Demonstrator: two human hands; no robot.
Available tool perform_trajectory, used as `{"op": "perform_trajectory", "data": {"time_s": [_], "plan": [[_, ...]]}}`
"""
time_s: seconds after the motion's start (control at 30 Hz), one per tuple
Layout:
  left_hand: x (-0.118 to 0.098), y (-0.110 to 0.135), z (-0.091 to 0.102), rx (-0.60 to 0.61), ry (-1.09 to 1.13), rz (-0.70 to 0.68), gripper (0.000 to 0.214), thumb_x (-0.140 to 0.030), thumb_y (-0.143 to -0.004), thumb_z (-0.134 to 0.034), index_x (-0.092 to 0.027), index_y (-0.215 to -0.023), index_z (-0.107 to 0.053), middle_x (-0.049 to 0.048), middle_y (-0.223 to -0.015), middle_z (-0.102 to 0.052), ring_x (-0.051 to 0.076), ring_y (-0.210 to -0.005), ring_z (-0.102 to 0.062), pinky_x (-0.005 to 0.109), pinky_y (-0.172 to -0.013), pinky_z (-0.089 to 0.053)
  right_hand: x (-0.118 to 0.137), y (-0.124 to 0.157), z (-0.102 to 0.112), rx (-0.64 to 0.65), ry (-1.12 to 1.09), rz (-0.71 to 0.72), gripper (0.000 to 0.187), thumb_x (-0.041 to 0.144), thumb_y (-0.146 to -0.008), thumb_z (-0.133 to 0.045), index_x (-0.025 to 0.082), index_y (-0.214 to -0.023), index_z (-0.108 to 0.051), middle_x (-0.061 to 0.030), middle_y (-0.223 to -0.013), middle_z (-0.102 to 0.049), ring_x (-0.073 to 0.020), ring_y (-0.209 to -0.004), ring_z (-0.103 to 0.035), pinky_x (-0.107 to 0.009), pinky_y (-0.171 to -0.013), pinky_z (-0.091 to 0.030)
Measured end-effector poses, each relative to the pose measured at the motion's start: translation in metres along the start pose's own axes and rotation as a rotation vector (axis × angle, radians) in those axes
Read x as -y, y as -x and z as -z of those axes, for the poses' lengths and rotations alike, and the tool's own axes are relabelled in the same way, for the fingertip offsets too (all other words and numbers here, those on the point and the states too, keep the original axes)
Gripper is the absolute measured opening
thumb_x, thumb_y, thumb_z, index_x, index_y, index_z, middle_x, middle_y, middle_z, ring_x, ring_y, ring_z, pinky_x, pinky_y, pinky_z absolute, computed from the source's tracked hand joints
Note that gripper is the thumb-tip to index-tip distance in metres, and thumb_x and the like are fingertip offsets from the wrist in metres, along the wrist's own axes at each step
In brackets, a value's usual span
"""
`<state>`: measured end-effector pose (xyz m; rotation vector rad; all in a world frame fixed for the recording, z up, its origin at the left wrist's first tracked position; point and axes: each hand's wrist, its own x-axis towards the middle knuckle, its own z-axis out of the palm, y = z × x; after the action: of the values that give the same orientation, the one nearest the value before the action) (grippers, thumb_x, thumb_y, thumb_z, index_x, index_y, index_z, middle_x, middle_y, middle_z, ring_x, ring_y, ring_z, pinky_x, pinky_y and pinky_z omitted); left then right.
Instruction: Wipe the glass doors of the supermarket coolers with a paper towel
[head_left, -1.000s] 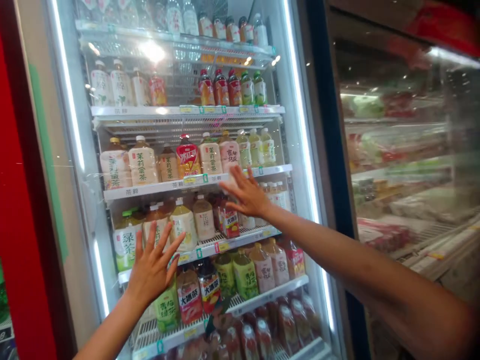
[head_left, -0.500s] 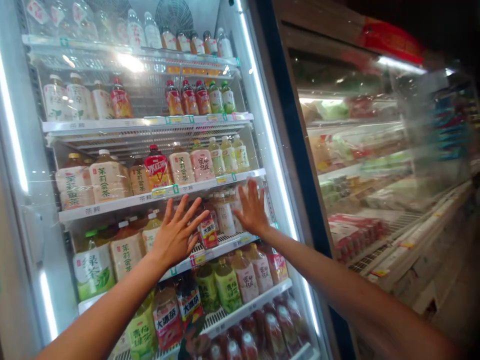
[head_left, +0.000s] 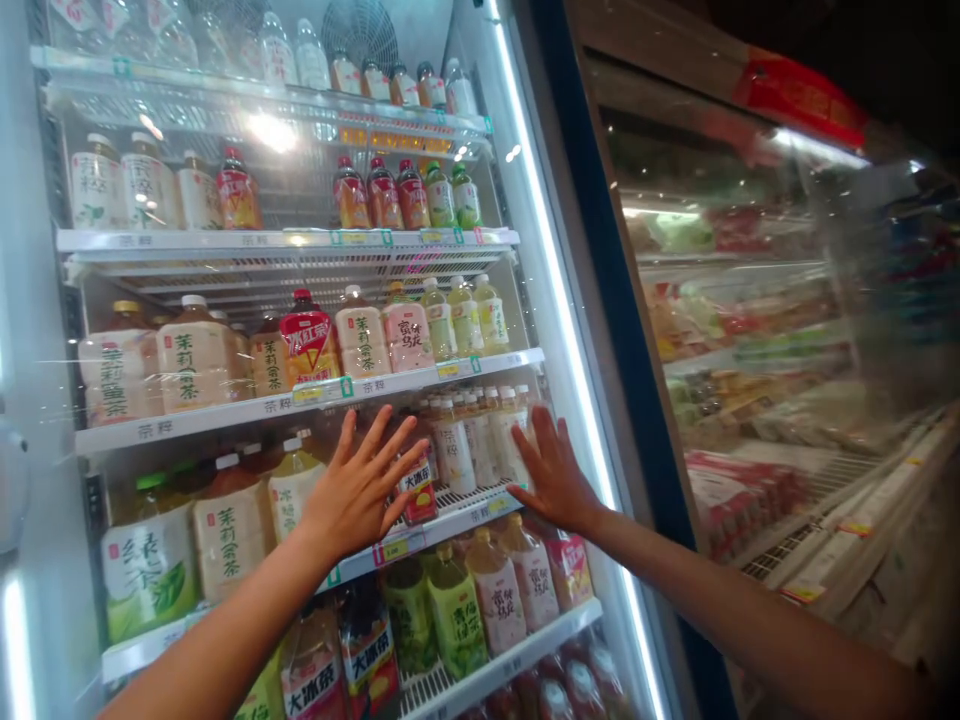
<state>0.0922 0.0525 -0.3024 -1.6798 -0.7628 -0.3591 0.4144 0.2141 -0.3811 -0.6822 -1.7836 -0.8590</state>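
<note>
A glare spot (head_left: 271, 132) lies across the drinks fridge (head_left: 609, 265); a refrigerated display case (head_left: 795, 420) stands at right. The left hand (head_left: 356, 498), fingers splayed and empty, partly hides a red-labelled iced-tea bottle (head_left: 424, 498) — the right hand (head_left: 553, 475), likewise splayed and empty, fronts white-labelled bottles (head_left: 454, 450) on the same shelf (head_left: 480, 517). Since a second ago, the right has dropped from the shelf above — the left has shifted right
</note>
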Motion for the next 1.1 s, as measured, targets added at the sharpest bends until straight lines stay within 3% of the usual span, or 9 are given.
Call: {"op": "perform_trajectory", "data": {"time_s": [0.07, 0.17, 0.27, 0.43, 0.57, 0.67, 0.83, 1.0, 1.1], "plan": [[-0.001, 0.001, 0.001, -0.002, -0.016, 0.002, 0.068, -0.055, -0.096, -0.052, -0.029, -0.157, -0.039, 0.0045, -0.169, -0.029, 0.034, -0.160, -0.011, 0.063, -0.130, 0.006, -0.019, -0.012, 0.006, 0.021, 0.057, 0.020, 0.099, 0.070, -0.096, -0.045, 0.030, -0.164, 0.016, -0.0082, -0.170, 0.027, -0.0453, -0.158, 0.002, -0.075, -0.122, -0.014], [-0.002, 0.002, 0.001, -0.003, -0.020, 0.007, 0.066, -0.055, -0.097, -0.050, -0.028, -0.156, -0.040, 0.0039, -0.169, -0.029, 0.034, -0.160, -0.013, 0.062, -0.130, 0.006, -0.023, -0.038, 0.007, -0.047, 0.103, -0.194, 0.090, 0.063, -0.102, -0.036, 0.027, -0.162, 0.021, -0.0084, -0.168, 0.030, -0.0479, -0.158, 0.001, -0.082, -0.118, -0.013], [-0.005, 0.001, 0.001, 0.001, -0.008, 0.014, 0.064, -0.055, -0.098, -0.047, -0.028, -0.156, -0.041, 0.0036, -0.169, -0.030, 0.033, -0.159, -0.017, 0.061, -0.130, 0.005, 0.032, -0.034, -0.005, -0.126, 0.005, -0.276, 0.089, 0.061, -0.102, -0.037, 0.028, -0.164, 0.018, -0.0070, -0.167, 0.031, -0.0485, -0.157, 0.006, -0.082, -0.117, -0.015], [0.005, 0.010, 0.014, 0.068, 0.012, 0.055, 0.062, -0.052, -0.099, -0.047, -0.034, -0.157, -0.036, -0.0007, -0.170, -0.028, 0.026, -0.160, -0.014, 0.054, -0.132, 0.001, 0.125, -0.045, -0.004, 0.032, -0.129, 0.119, 0.097, 0.060, -0.097, -0.053, 0.037, -0.164, 0.013, -0.0036, -0.169, 0.029, -0.0455, -0.158, 0.000, -0.074, -0.123, -0.017], [0.040, 0.053, 0.045, 0.083, -0.001, 0.233, 0.068, -0.047, -0.099, -0.049, -0.032, -0.161, -0.026, 0.0043, -0.173, -0.015, 0.031, -0.161, -0.001, 0.062, -0.129, 0.000, 0.153, -0.098, -0.002, -0.082, -0.102, -0.015, 0.095, 0.052, -0.101, -0.050, 0.035, -0.162, 0.021, -0.0042, -0.165, 0.037, -0.0454, -0.158, 0.004, -0.076, -0.123, -0.011], [0.053, 0.105, 0.070, 0.078, 0.002, 0.334, 0.071, -0.042, -0.099, -0.052, -0.037, -0.162, -0.020, 0.0018, -0.174, -0.014, 0.029, -0.161, -0.002, 0.063, -0.129, 0.001, 0.198, -0.084, -0.012, -0.050, -0.146, 0.013, 0.099, 0.053, -0.100, -0.054, 0.029, -0.163, 0.018, -0.0092, -0.165, 0.037, -0.0460, -0.157, 0.008, -0.074, -0.123, -0.014], [0.009, 0.182, 0.086, 0.084, 0.071, 0.606, 0.075, -0.038, -0.098, -0.053, -0.038, -0.163, -0.015, 0.0018, -0.174, -0.007, 0.032, -0.161, 0.000, 0.066, -0.128, 0.001, 0.272, -0.031, -0.019, 0.128, -0.200, 0.197, 0.109, 0.057, -0.094, -0.062, 0.026, -0.164, 0.016, -0.0141, -0.167, 0.029, -0.0442, -0.158, 0.007, -0.069, -0.124, -0.021], [-0.044, 0.217, 0.073, 0.120, 0.082, 0.716, 0.074, -0.034, -0.098, -0.054, -0.036, -0.163, -0.017, 0.0056, -0.174, -0.010, 0.034, -0.161, -0.001, 0.071, -0.127, -0.003, 0.292, -0.043, -0.016, 0.125, -0.182, 0.073, 0.101, 0.057, -0.097, -0.057, 0.022, -0.166, 0.008, -0.0148, -0.169, 0.025, -0.0431, -0.158, 0.010, -0.069, -0.126, -0.010], [-0.061, 0.221, 0.067, 0.113, 0.076, 0.761, 0.074, -0.032, -0.098, -0.053, -0.033, -0.163, -0.018, 0.0087, -0.173, -0.011, 0.036, -0.161, -0.002, 0.073, -0.125, -0.005, 0.296, -0.019, -0.016, 0.122, -0.182, 0.170, 0.104, 0.059, -0.096, -0.060, 0.020, -0.166, 0.006, -0.0177, -0.170, 0.022, -0.0413, -0.159, 0.010, -0.068, -0.126, -0.013]]}}
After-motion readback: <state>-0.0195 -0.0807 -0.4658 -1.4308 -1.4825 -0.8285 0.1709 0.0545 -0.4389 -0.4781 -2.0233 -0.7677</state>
